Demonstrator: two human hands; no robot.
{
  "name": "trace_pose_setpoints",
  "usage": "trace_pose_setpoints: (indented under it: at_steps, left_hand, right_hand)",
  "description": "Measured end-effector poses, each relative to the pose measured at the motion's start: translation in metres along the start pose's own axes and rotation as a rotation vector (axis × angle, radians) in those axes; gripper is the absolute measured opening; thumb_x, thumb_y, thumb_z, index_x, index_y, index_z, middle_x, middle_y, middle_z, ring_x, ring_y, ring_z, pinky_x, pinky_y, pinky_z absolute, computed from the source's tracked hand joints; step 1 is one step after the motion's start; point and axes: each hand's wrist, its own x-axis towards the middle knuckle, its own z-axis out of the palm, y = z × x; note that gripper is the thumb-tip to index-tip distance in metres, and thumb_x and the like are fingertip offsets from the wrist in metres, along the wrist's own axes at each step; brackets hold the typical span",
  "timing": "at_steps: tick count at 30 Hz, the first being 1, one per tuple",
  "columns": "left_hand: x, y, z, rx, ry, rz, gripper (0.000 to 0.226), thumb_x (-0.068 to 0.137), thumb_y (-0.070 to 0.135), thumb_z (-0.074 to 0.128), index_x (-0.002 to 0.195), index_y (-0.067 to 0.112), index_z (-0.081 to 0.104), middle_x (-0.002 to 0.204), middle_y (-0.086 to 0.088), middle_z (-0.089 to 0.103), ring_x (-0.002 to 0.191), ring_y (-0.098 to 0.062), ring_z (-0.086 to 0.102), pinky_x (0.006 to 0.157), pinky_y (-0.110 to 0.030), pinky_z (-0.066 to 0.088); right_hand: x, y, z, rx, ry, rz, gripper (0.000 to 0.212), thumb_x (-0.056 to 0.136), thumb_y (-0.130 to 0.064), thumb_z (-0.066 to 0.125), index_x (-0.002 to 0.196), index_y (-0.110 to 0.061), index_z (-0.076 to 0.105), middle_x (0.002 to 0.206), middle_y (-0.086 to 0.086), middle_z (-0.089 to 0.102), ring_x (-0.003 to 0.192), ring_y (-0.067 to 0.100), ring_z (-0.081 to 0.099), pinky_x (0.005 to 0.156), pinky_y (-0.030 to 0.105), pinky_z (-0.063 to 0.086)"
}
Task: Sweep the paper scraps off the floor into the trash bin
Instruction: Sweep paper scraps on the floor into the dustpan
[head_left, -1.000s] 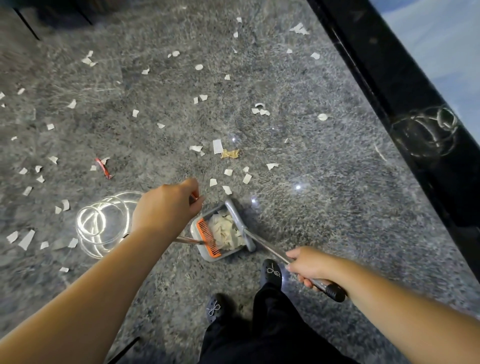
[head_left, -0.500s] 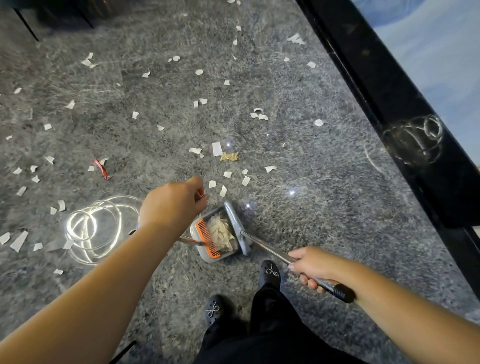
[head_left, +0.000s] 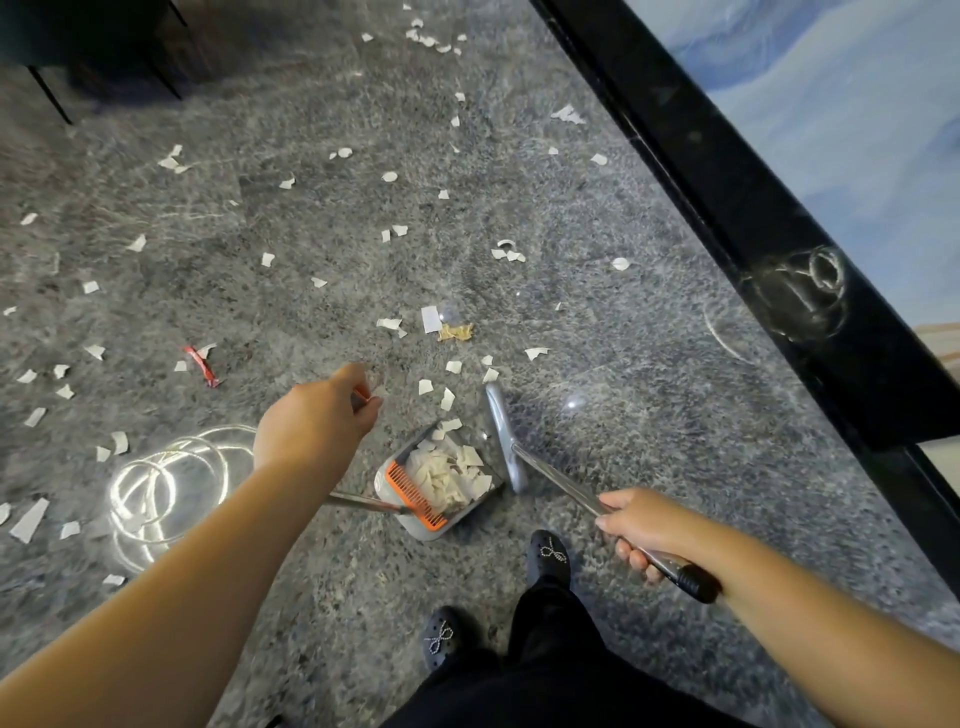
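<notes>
The right hand (head_left: 641, 527) grips the broom (head_left: 506, 441) handle. The left hand (head_left: 317, 421) holds the dustpan (head_left: 415, 527) handle. Paper scraps (head_left: 449, 475) fill the dustpan, and more lie on the floor (head_left: 623, 467).

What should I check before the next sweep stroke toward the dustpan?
1. Right hand grips the broom handle: ok.
2. Left hand holds the dustpan's handle: ok; it is curled round the top end.
3. Dustpan mouth faces the nearest paper scraps: ok.
4. Broom head is behind those scraps, ready to push them in: not ok; it lies beside them, to the right of the pan.
5. Room left in the pan: ok, though the collected scraps cover much of it.
6. Trash bin within reach: cannot tell; none is in view.
</notes>
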Motion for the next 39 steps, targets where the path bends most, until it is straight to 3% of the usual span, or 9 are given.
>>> trace_pose_setpoints:
  at_steps: [6,11,14,29,34,39]
  left_hand:
    - [-0.003,-0.027,-0.007,0.005,0.006,0.004,0.021,0.092,0.05,0.057,0.084,0.032,0.048,0.067,0.006,0.06,0.06,-0.024,0.054,0.047,-0.025,0.032]
    - [0.01,-0.034,-0.011,0.044,0.036,-0.018,0.02,0.092,0.047,0.056,0.085,0.029,0.05,0.065,0.005,0.056,0.059,-0.024,0.05,0.046,-0.025,0.027]
    - [0.026,-0.033,-0.013,0.045,0.036,-0.044,0.021,0.092,0.046,0.056,0.084,0.028,0.049,0.07,0.001,0.063,0.063,-0.028,0.054,0.047,-0.026,0.03]
    - [0.164,0.042,-0.028,0.024,-0.023,-0.114,0.02,0.094,0.044,0.056,0.088,0.025,0.054,0.076,-0.003,0.065,0.068,-0.03,0.057,0.052,-0.03,0.04]
    - [0.198,0.061,-0.039,0.012,-0.035,-0.162,0.019,0.093,0.044,0.057,0.084,0.028,0.052,0.069,0.004,0.061,0.062,-0.024,0.057,0.051,-0.028,0.043]
    - [0.208,0.058,-0.053,-0.009,-0.016,-0.195,0.016,0.091,0.04,0.061,0.082,0.028,0.055,0.068,0.012,0.06,0.062,-0.019,0.055,0.052,-0.028,0.044]
  right_hand:
    - [0.005,-0.002,0.008,0.072,0.028,-0.013,0.056,0.097,-0.013,0.05,0.149,-0.015,0.029,0.043,-0.001,0.055,0.033,0.01,0.047,0.035,0.019,0.038]
    - [0.019,-0.009,0.005,0.12,0.045,-0.004,0.057,0.098,-0.014,0.05,0.15,-0.017,0.026,0.041,-0.001,0.054,0.034,0.012,0.046,0.035,0.02,0.037]
    - [0.033,-0.016,-0.005,0.15,0.05,0.002,0.057,0.098,-0.014,0.05,0.15,-0.018,0.027,0.042,0.002,0.052,0.032,0.012,0.044,0.034,0.019,0.035]
    - [0.107,-0.097,-0.143,0.111,0.048,-0.003,0.054,0.099,-0.013,0.048,0.149,-0.015,0.029,0.051,0.007,0.05,0.034,0.012,0.043,0.034,0.018,0.034]
    - [0.128,-0.119,-0.188,0.052,0.078,-0.035,0.052,0.098,-0.011,0.048,0.147,-0.015,0.034,0.053,0.006,0.053,0.036,0.013,0.046,0.035,0.019,0.037]
    - [0.146,-0.139,-0.215,0.053,0.07,-0.023,0.042,0.098,-0.009,0.045,0.139,-0.012,0.043,0.041,0.001,0.051,0.032,0.011,0.044,0.034,0.017,0.036]
